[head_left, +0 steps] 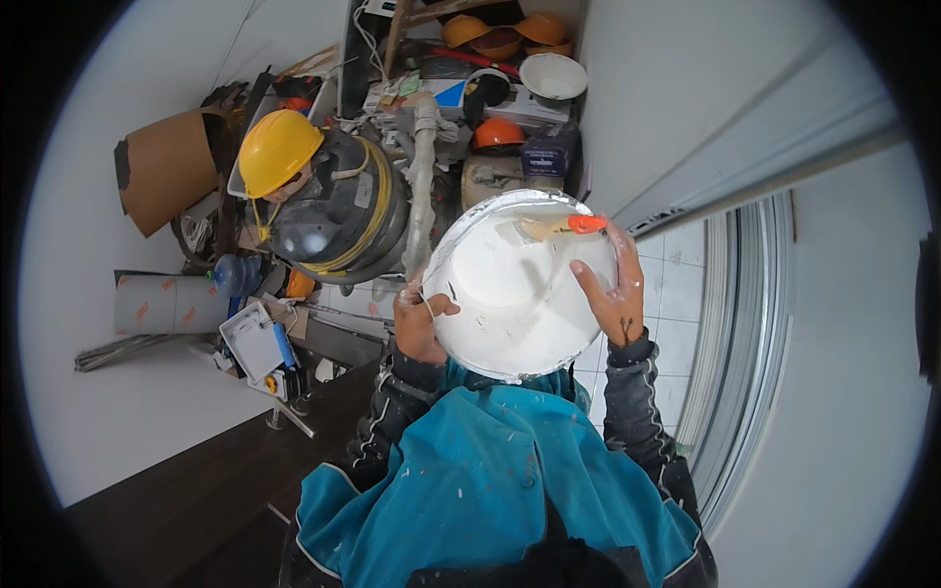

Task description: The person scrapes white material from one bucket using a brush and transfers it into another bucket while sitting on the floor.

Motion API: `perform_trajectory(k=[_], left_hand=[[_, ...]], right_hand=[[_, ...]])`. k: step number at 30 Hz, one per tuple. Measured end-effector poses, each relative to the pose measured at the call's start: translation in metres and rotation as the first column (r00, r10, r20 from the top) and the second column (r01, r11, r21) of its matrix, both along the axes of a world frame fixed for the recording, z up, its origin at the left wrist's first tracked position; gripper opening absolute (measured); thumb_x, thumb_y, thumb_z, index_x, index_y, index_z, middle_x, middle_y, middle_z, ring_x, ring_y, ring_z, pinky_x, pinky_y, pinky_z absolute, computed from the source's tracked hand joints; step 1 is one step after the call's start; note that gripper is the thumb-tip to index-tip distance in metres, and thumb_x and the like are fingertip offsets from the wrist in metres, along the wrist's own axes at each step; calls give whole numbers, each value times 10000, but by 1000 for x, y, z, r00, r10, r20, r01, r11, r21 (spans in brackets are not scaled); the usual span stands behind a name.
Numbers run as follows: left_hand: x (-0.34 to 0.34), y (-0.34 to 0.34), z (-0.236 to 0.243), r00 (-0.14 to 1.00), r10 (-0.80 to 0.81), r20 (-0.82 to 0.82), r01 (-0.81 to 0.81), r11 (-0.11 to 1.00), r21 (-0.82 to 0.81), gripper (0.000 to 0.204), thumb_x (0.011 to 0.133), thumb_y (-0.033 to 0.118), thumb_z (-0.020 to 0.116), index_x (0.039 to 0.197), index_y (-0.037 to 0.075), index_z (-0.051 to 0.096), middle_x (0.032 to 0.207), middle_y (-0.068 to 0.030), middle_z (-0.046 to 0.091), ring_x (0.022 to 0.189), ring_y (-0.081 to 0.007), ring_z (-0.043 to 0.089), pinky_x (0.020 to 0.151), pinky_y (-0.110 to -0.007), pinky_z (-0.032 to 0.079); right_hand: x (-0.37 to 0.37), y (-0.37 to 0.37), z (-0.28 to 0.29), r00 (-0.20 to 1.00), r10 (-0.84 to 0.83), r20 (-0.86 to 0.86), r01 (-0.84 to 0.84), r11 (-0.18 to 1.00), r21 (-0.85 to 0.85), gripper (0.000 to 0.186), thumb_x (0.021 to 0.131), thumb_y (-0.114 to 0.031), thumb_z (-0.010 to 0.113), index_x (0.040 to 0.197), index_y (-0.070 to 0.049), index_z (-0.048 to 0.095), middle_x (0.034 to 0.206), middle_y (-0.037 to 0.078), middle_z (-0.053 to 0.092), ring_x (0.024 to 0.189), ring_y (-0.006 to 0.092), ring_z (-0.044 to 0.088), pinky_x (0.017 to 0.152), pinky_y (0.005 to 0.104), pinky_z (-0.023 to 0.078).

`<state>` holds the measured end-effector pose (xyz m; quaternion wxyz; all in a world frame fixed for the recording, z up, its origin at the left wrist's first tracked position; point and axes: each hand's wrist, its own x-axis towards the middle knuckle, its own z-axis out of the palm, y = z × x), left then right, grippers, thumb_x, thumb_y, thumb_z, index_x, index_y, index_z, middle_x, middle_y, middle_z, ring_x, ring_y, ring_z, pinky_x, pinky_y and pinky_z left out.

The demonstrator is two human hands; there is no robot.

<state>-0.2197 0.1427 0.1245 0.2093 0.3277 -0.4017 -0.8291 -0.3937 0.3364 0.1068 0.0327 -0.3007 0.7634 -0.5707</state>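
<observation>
Head view: beyond our teal workwear (490,470) at the bottom, both the left hand (421,318) and the right hand (619,289) gripped the rim of a white bucket (520,376) at centre. White paint (495,274) was already inside, with an orange-handled brush (561,227); we judged that spreading it was left to do. Farther off we saw floor tiles (676,294) at right, a dark drum-shaped machine (343,211) and yellow helmet (280,152) upper left, and an orange helmet (498,135) top centre.

A gap over tiled floor (676,291) separates the right hand (619,294) from the ribbed frame (747,323); a round machine (343,191) and pale tube (421,171) obstruct the bucket's (570,318) far left.
</observation>
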Motion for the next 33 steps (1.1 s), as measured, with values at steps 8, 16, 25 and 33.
perform_trajectory(k=[8, 16, 25, 33], left_hand=[[-24, -50, 11, 986, 168, -12, -168, 983, -75, 669, 578, -64, 487, 1245, -80, 541, 1094, -143, 650, 935, -222, 646, 798, -284, 530], [-88, -109, -2, 979, 176, -101, -171, 984, 53, 652, 565, -73, 476, 1211, -90, 563, 1077, -156, 649, 940, -234, 644, 819, -289, 521], [-125, -154, -6, 976, 145, -162, -143, 989, 23, 619, 620, -50, 525, 1236, -109, 546, 1055, -136, 651, 902, -199, 639, 760, -249, 502], [-177, -176, -22, 980, 180, -81, -180, 984, 10, 636, 596, -42, 489, 1230, -81, 519, 1076, -164, 613, 958, -270, 622, 850, -326, 516]], right_hand=[[-44, -95, 25, 997, -75, -34, 71, 992, -108, 312, 725, -86, 781, 1031, -85, 723, 1163, 142, 592, 1068, 313, 570, 933, 380, 447], [-76, -149, 32, 858, 170, -485, -82, 977, 198, 298, 678, -80, 743, 966, -85, 664, 1105, 58, 636, 1097, 316, 544, 878, 407, 437], [-105, -185, 22, 923, 310, -226, -236, 924, 301, 367, 764, -7, 680, 1127, -35, 630, 1036, 125, 671, 901, 310, 643, 789, 359, 507], [-162, -221, 7, 919, 240, -312, -172, 958, 229, 298, 818, 9, 639, 1114, -28, 641, 1000, 141, 680, 890, 337, 649, 760, 375, 520]])
